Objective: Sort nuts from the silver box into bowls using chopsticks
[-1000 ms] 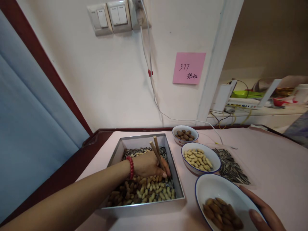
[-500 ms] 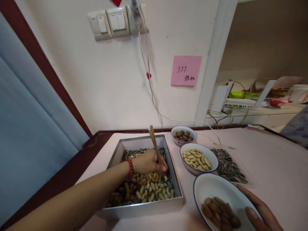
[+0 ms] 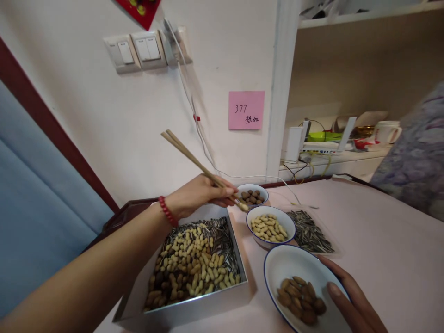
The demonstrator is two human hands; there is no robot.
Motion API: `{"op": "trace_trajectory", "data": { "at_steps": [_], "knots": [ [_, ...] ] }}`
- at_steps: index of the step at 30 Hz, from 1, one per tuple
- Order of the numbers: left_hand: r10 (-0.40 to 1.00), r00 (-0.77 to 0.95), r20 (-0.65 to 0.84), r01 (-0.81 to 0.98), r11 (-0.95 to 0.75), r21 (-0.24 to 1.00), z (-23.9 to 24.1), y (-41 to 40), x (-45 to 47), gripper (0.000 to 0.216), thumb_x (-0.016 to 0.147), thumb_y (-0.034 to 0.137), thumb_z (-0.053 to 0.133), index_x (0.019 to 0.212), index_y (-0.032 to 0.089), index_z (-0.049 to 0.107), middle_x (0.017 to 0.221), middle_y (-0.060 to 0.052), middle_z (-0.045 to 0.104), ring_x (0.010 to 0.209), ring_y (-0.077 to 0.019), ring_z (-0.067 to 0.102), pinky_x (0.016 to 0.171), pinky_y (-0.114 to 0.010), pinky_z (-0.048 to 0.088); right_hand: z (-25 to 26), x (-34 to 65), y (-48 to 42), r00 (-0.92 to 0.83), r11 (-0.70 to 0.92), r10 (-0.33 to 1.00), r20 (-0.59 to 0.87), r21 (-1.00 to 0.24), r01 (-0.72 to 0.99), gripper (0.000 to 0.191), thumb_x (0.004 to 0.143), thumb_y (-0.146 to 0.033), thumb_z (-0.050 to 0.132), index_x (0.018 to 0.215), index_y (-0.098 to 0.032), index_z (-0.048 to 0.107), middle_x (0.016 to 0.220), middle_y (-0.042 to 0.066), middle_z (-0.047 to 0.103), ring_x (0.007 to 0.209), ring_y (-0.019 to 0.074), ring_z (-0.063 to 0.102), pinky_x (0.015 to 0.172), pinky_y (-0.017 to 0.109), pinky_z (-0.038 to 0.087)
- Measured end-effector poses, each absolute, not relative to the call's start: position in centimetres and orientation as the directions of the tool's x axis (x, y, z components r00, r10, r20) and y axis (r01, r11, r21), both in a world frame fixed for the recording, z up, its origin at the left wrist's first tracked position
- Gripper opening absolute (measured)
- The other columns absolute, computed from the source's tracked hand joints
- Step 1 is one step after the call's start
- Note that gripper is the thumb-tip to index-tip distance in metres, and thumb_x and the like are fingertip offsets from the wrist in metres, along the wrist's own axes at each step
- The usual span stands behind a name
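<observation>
My left hand [image 3: 204,193], with a red bead bracelet at the wrist, is closed around a pair of wooden chopsticks [image 3: 189,155]. Their tips pinch a peanut [image 3: 244,207] above the gap between two bowls. Behind those tips is a small bowl [image 3: 264,190] of round brown nuts; in front is a white bowl [image 3: 288,223] of peanuts. Below my left forearm, a square metal box [image 3: 208,303] contains mixed peanuts, sunflower seeds and darker nuts. My right hand [image 3: 354,296] grips the right rim of a blue-edged bowl [image 3: 305,261] with almond-like nuts.
A shallow clear tray [image 3: 336,249] of striped sunflower seeds lies right of the peanut bowl. A white cable [image 3: 249,176] runs down the wall and across the table [image 3: 381,231]. A router [image 3: 319,148] stands on the shelf; someone in patterned clothing [image 3: 412,152] is at the right.
My left hand has risen out of the box and moved toward the bowls, a peanut now in the chopstick tips. The chopsticks have tilted leftward. My right hand stays on its bowl; the view has shifted.
</observation>
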State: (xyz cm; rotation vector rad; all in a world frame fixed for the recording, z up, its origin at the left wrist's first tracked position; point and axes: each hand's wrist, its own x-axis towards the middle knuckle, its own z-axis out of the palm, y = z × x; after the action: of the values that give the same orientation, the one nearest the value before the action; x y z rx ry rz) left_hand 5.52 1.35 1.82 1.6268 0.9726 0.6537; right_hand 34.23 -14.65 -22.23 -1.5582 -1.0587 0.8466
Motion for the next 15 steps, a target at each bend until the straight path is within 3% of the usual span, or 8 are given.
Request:
{"op": "trace_trajectory", "data": {
  "at_steps": [6, 10, 15],
  "knots": [
    [0.836, 0.549, 0.014, 0.245, -0.178, 0.953, 0.3, 1.4, 10.2, 0.011, 0.081, 0.013, 0.072, 0.091, 0.009, 0.075, 0.083, -0.010, 0.077, 0.076, -0.0163, 0.072, 0.080, -0.034, 0.059, -20.6, 33.4, -14.6, 0.400, -0.043, 0.915, 0.057, -0.970, 0.238, 0.058, 0.085, -0.063, 0.055, 0.130, -0.027, 0.060, 0.135, 0.002, 0.063, 0.127, 0.0282, 0.057, 0.097, 0.031, 0.053],
    [0.845, 0.535, 0.028, 0.271, -0.203, 0.941, 0.2, 0.9, 8.2, 0.014, 0.082, 0.020, 0.073, 0.092, 0.010, 0.074, 0.084, -0.010, 0.078, 0.078, -0.0171, 0.072, 0.081, -0.034, 0.059, -20.1, 32.8, -14.7, 0.425, -0.086, 0.905, 0.010, -0.975, 0.207, 0.056, 0.088, -0.063, 0.050, 0.132, -0.029, 0.057, 0.140, -0.001, 0.060, 0.132, 0.0251, 0.053, 0.105, 0.030, 0.046],
    [0.855, 0.518, -0.020, 0.340, -0.184, 0.922, 0.3, 0.1, 3.5, 0.024, 0.081, 0.032, 0.075, 0.096, 0.013, 0.075, 0.088, -0.008, 0.078, 0.082, -0.0177, 0.072, 0.080, -0.032, 0.058, -22.2, 34.3, -14.4, 0.373, -0.111, 0.928, -0.023, -0.970, 0.217, 0.063, 0.084, -0.067, 0.053, 0.135, -0.031, 0.055, 0.141, -0.001, 0.059, 0.129, 0.0272, 0.055, 0.096, 0.028, 0.054]
  ]
}}
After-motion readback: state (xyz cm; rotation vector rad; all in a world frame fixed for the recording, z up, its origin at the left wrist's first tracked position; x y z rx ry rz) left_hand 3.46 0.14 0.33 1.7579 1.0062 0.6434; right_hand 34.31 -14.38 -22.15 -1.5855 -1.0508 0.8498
